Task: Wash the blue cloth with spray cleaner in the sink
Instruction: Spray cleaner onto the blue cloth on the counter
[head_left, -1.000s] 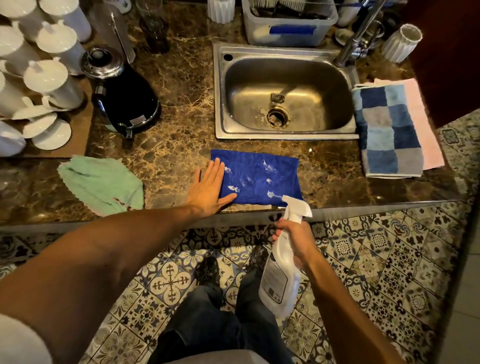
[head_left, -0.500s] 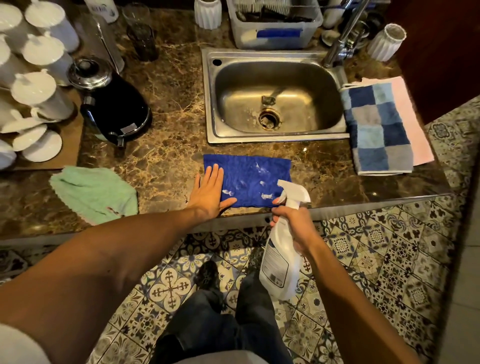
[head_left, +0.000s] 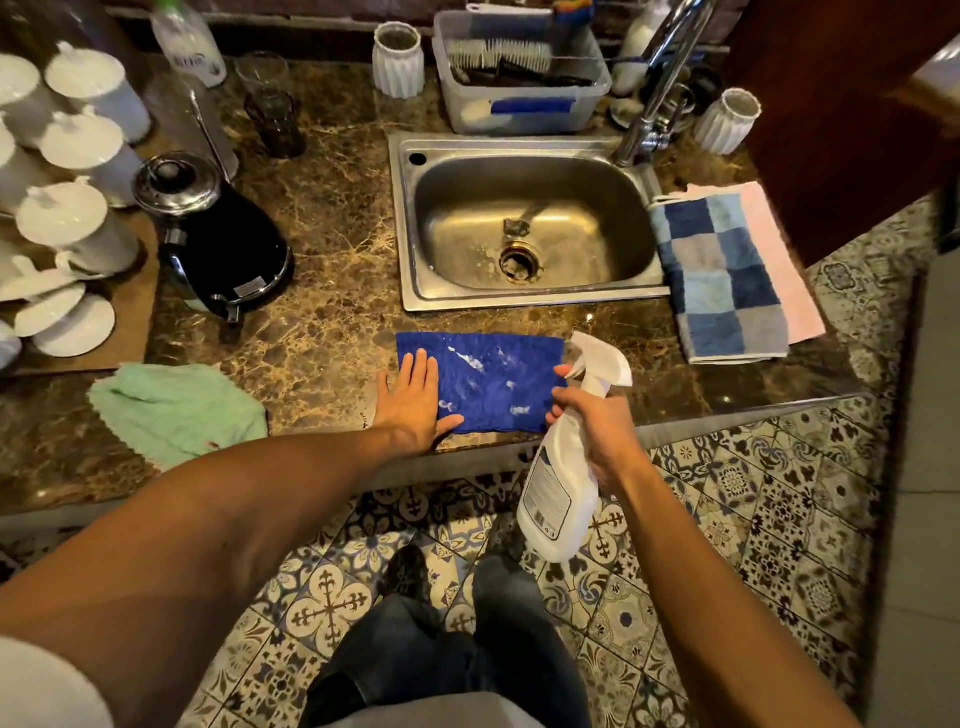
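1. The green cloth (head_left: 176, 410) at the far left of the counter (head_left: 322, 332) and the black kettle (head_left: 223, 260) behind it lie well apart from the work; they need no touching, though overspray is best kept off them

2. The left hand (head_left: 413, 402) lies flat, fingers straight and together, on the left edge of the blue cloth (head_left: 498, 384), pinning it to the counter. Keeping that palm pressure steady should stop the cloth creeping while it is sprayed; I would keep the fingers at the edge so they stay out of the mist

3. The blue cloth lies spread flat near the front lip of the counter, just in front of the sink (head_left: 524, 228) but not in it. White flecks of foam dot its middle and right part, while the strip nearest the left hand looks barer, so in my judgement the next squirts belong there and along the far edge

4. The right hand (head_left: 597, 431) is wrapped round the neck of the spray bottle (head_left: 566, 467), one finger up by the trigger; the nozzle points left over the cloth's right edge. The bottle hangs past the counter's lip, so aiming lower and closer over the cloth should land more cleaner on the fabric

5. The basin looks empty and the tap (head_left: 660, 88) stands at its right rear, so once coverage is even, the cloth probably goes straight in for rinsing
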